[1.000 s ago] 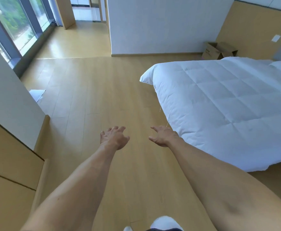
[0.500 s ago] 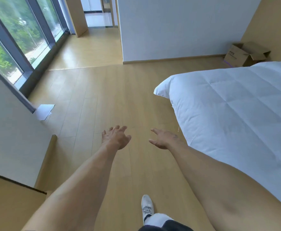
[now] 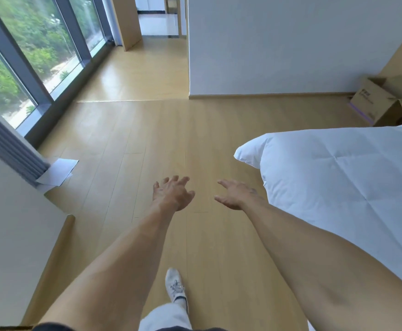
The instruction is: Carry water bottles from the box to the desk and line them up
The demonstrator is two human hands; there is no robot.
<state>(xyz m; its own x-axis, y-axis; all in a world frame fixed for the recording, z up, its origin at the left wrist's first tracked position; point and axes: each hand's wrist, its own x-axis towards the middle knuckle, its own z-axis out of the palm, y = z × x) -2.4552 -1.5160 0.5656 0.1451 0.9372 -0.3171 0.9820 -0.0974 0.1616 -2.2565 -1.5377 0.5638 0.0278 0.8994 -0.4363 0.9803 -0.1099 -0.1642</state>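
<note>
An open brown cardboard box (image 3: 376,101) stands on the floor at the far right, against the wall beyond the bed's corner. Its inside is hidden from here, and no water bottle or desk is in view. My left hand (image 3: 172,193) and my right hand (image 3: 235,194) are both stretched out over the wooden floor, fingers spread, holding nothing. The box is well ahead and to the right of both hands.
A bed with a white quilt (image 3: 343,177) fills the right side. A white wall (image 3: 278,44) stands ahead with a passage to its left. Large windows (image 3: 28,48) line the left side. A white sheet (image 3: 56,173) lies on the floor by a wall corner. My shoe (image 3: 175,286) steps forward.
The view has swung left and moved forward: the box has shifted right and grown closer, and the wooden cabinet at the left has left the frame. Both hands stay empty.
</note>
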